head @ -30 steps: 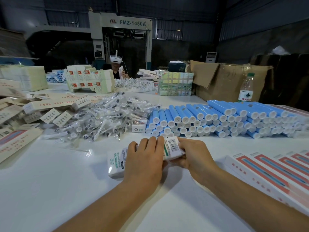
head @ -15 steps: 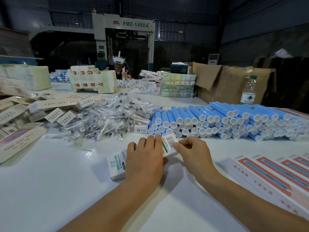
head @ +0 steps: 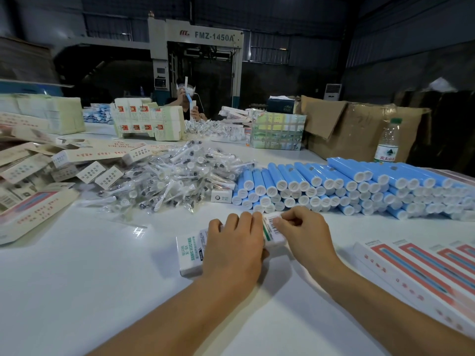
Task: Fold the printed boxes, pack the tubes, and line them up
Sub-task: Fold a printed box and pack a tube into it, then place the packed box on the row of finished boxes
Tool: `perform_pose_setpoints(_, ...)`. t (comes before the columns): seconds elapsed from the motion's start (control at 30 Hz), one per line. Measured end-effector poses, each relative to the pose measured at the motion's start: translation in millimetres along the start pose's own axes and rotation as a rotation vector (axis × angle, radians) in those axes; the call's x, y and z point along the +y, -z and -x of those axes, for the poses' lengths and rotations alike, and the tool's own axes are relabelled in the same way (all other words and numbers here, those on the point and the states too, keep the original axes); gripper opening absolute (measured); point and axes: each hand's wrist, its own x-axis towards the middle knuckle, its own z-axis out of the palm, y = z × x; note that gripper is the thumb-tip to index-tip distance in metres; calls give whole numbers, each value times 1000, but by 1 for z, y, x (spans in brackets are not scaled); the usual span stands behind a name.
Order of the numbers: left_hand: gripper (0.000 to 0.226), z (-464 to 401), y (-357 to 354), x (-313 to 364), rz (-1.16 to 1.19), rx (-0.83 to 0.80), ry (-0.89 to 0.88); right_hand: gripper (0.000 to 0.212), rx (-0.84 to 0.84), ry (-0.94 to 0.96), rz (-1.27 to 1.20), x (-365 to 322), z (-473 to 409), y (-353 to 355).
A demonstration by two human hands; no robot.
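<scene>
The white printed box (head: 191, 255) lies flat on the white table (head: 77, 291), just in front of the stack of blue tubes (head: 334, 186), which serves as the reference landmark. The left hand (head: 232, 250) rests palm-down across the middle of the box, fingers together and pressing it against the table; it covers the same section of the box as half a second ago. The right hand (head: 304, 229) is at the barcoded end of the box, the end nearer the tube stack, with its fingertips (head: 279, 222) curled onto that end; whether they pinch the end flap or only press it cannot be determined. One second ago the right hand cupped this end from the side; it now sits above it, closer to the tube stack. Left of the tube stack lies a heap of bagged brush heads (head: 169, 181), and further left, flat printed cartons (head: 33, 214) are scattered. Right of and in front of the tube stack, finished red-striped boxes (head: 421, 276) lie side by side. Behind the tube stack stands a water bottle (head: 386, 142). Across the table beyond the stack, a second person (head: 186, 98) is seated.
</scene>
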Motion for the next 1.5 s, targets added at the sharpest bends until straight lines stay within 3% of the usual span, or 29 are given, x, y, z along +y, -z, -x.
perform_pose_setpoints(0.13,58,3,2,1,-27,62,-62,15,8,76,113,2,2,-3)
perform_pose_setpoints(0.2,61,3,3,0,11,5,-14,15,-6,75,90,0,1,-3)
perform_pose_setpoints(0.4,66,-5,-7,-10,-2,65,102,17,-12,51,18,-1,0,2)
perform_pose_setpoints(0.53,66,-4,-7,-11,-35,73,103,27,11,51,49,2,1,-1)
perform_pose_setpoints(0.83,59,-8,-1,-14,0,109,132,24,-10,138,-89,-3,4,-1)
perform_pose_setpoints(0.93,54,-14,10,-26,339,208,168,9,-49,255,-192,-9,7,3)
perform_pose_setpoints(1.0,40,-18,22,-31,812,319,204,33,-161,325,-103,-10,13,-1)
perform_pose_setpoints(1.1,12,-18,30,-27,1457,396,489,66,-387,312,59,-4,20,-11)
perform_pose_setpoints(1.13,6,-18,31,-25,1658,368,608,68,-432,313,91,-4,22,-14)
perform_pose_setpoints(1.23,18,-21,25,-23,2099,283,848,61,-471,313,94,-1,21,-20)
perform_pose_setpoints(1.37,26,-20,8,-22,2080,125,945,64,-396,277,119,5,14,-22)
perform_pose_setpoints(1.5,23,-15,-6,-15,1848,66,791,56,-336,224,177,3,5,-12)
